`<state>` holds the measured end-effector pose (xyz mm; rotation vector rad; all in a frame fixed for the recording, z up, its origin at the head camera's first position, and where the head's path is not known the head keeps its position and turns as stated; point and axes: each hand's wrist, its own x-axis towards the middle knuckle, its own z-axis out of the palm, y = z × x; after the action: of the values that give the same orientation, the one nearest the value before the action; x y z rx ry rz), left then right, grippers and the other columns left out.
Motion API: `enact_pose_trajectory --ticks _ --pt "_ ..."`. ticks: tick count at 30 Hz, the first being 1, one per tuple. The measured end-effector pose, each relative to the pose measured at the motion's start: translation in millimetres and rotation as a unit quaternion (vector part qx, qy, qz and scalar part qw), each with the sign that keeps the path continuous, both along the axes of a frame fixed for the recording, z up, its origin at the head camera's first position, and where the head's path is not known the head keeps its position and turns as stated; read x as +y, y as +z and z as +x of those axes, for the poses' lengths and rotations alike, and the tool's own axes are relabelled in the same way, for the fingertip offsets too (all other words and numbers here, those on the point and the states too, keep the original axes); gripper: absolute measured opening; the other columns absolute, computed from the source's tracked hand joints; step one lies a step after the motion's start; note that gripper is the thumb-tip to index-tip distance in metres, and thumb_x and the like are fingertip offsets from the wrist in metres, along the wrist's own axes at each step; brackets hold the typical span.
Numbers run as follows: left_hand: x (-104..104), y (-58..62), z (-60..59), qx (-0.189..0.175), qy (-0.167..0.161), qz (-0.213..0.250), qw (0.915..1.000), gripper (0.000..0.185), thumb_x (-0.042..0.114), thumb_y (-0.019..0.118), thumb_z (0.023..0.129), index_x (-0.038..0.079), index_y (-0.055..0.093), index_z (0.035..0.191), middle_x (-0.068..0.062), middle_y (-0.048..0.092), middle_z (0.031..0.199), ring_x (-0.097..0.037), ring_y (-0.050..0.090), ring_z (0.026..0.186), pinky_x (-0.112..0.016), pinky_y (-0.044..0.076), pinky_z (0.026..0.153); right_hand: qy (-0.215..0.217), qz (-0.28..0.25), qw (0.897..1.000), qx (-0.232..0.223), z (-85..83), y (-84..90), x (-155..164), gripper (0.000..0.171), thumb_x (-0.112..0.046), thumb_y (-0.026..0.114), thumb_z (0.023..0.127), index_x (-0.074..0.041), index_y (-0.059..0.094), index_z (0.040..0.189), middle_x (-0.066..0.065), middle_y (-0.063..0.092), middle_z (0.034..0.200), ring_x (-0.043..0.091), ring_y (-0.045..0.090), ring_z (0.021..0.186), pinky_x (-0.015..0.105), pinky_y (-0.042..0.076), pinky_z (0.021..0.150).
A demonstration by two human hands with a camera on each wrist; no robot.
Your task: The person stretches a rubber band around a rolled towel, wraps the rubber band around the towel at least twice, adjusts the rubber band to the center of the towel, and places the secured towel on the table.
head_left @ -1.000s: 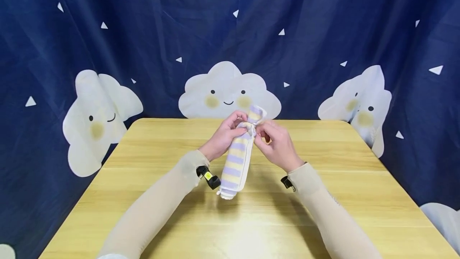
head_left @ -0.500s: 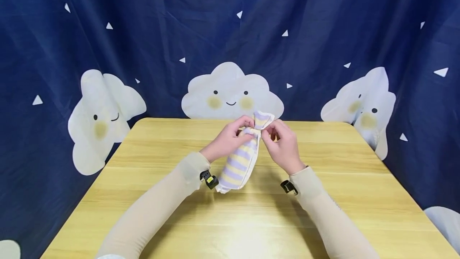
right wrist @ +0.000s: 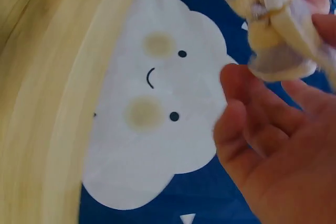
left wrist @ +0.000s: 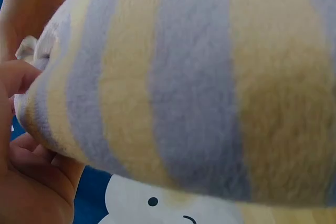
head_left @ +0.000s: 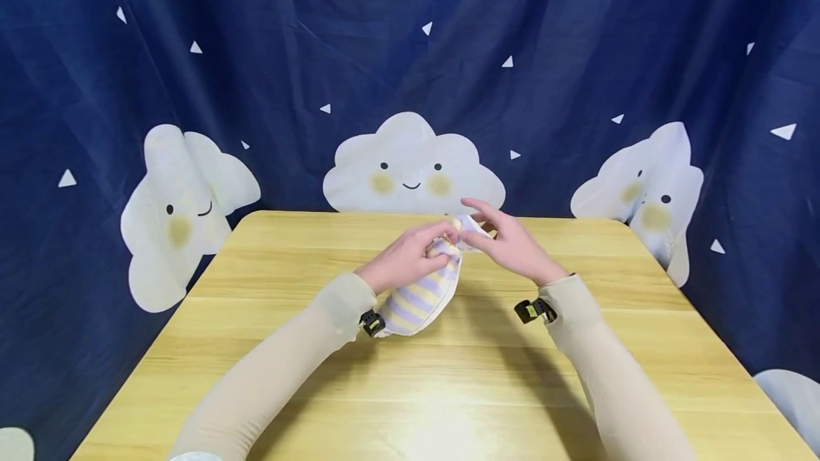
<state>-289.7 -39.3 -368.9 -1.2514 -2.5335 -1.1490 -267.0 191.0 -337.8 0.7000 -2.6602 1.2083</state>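
A rolled towel (head_left: 419, 297) with purple and yellow stripes is held tilted above the wooden table (head_left: 448, 390), its lower end toward my left wrist. My left hand (head_left: 442, 242) grips the pinched neck near its upper end. In the left wrist view the towel (left wrist: 184, 87) fills the frame, with my left fingers (left wrist: 26, 182) curled at its end. My right hand (head_left: 482, 228) is at the towel's top flap with its fingers stretched out. In the right wrist view the towel's knotted end (right wrist: 273, 30) lies just above my open right palm (right wrist: 278, 150), fingertips touching it.
The table's far edge (head_left: 576, 218) meets a dark blue curtain (head_left: 410, 55) printed with white smiling clouds (head_left: 410, 169). Bare tabletop (head_left: 640, 347) stretches around both forearms. The table's surface (right wrist: 42, 77) also shows in the right wrist view.
My right hand's fingers went from pinching the top flap to stretched out, and its wrist swung right. The towel tilted further, its lower end swinging left toward my left wrist.
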Motion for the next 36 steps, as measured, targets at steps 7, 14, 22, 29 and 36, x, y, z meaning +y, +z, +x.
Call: enact_pose_trajectory --ticks 7,14,22,29,36 --pt "-1.8 -1.4 -2.1 -0.009 0.007 -0.012 0.9999 0.039 0.021 0.067 0.093 0.022 0.043 0.124 -0.003 0.064 0.12 -0.02 0.065 0.104 -0.032 0.054 0.086 0.091 -0.023 0.993 -0.073 -12.6 3.6 6.4 0.047 -0.026 0.067 0.098 -0.014 0.056 0.142 0.006 0.068 0.124 0.021 0.067 0.102 0.028 0.053 0.086" --pt "-0.9 -3.5 -7.0 -0.088 -0.01 0.049 0.9949 0.023 0.034 0.062 0.1 0.026 0.054 0.121 0.004 0.066 0.118 -0.015 0.065 0.102 -0.034 0.054 0.087 0.07 -0.037 0.993 -0.084 -14.2 7.6 13.2 0.031 -0.019 0.067 0.097 -0.009 0.065 0.126 0.009 0.071 0.107 0.016 0.067 0.089 0.024 0.055 0.077" --pt "1.9 -0.8 -14.1 -0.005 0.01 0.071 0.9974 0.012 0.02 0.064 0.099 0.021 0.075 0.103 0.011 0.07 0.101 -0.004 0.062 0.088 -0.025 0.056 0.074 0.05 -0.052 0.993 -0.091 -7.8 8.5 21.9 0.028 -0.02 0.068 0.096 -0.01 0.066 0.123 0.01 0.071 0.105 0.015 0.065 0.085 0.023 0.054 0.074" --pt "11.8 8.3 -14.6 0.202 0.0 0.027 0.9791 0.01 0.015 0.069 0.096 0.016 0.077 0.102 0.009 0.066 0.095 -0.003 0.058 0.082 -0.016 0.051 0.072 0.034 -0.051 0.995 -0.075 -6.6 9.4 26.8 0.023 -0.018 0.069 0.096 -0.01 0.068 0.118 0.01 0.069 0.095 0.014 0.06 0.076 0.023 0.05 0.065" --pt "15.1 14.7 -18.6 0.307 -0.004 -0.003 0.9516 0.009 0.016 0.073 0.093 0.016 0.077 0.101 0.007 0.068 0.096 -0.006 0.059 0.083 -0.017 0.051 0.072 0.038 -0.062 0.994 -0.083 -9.8 10.4 28.1 0.022 -0.018 0.07 0.095 -0.009 0.067 0.116 0.01 0.068 0.091 0.014 0.061 0.075 0.023 0.051 0.065"
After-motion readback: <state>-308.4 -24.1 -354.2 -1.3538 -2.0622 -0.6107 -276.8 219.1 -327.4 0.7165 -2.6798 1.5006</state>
